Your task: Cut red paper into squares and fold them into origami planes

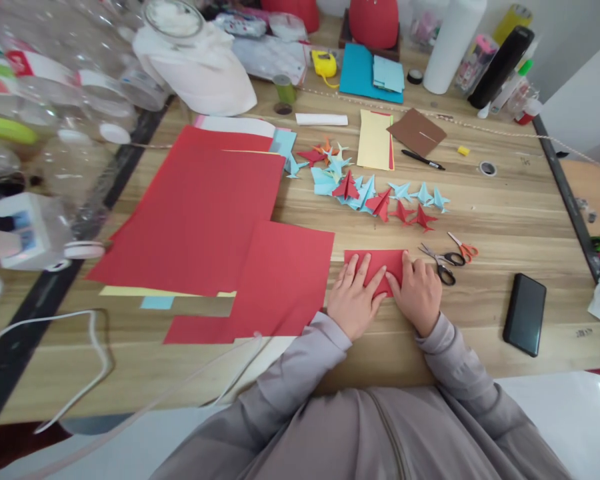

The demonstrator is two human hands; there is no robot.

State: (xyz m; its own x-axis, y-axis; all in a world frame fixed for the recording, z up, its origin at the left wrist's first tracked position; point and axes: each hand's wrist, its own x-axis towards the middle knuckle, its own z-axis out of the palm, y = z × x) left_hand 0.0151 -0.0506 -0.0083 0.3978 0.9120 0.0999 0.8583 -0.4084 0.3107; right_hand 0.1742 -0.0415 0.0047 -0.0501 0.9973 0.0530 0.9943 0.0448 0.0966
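A small red paper rectangle (pixel 380 259) lies flat on the wooden table in front of me. My left hand (pixel 356 297) rests on its left part with the fingers spread. On its right edge presses my right hand (pixel 419 293), its thumb stretched inward over the paper and its other fingers curled. Whether the right fingers pinch the edge is hard to see. Just left of my left hand lies a larger red sheet (pixel 285 277). Black-handled scissors (pixel 443 261) and orange-handled scissors (pixel 463 248) lie right of my right hand.
Folded red and blue paper cranes (pixel 365 192) sit beyond the hands. A stack of large red sheets (pixel 200 213) covers the left side. A black phone (pixel 525 313) lies at right, a pen (pixel 423 159) further back. Plastic bottles (pixel 80 87) crowd the far left; a white cable (pixel 97 347) crosses the front left.
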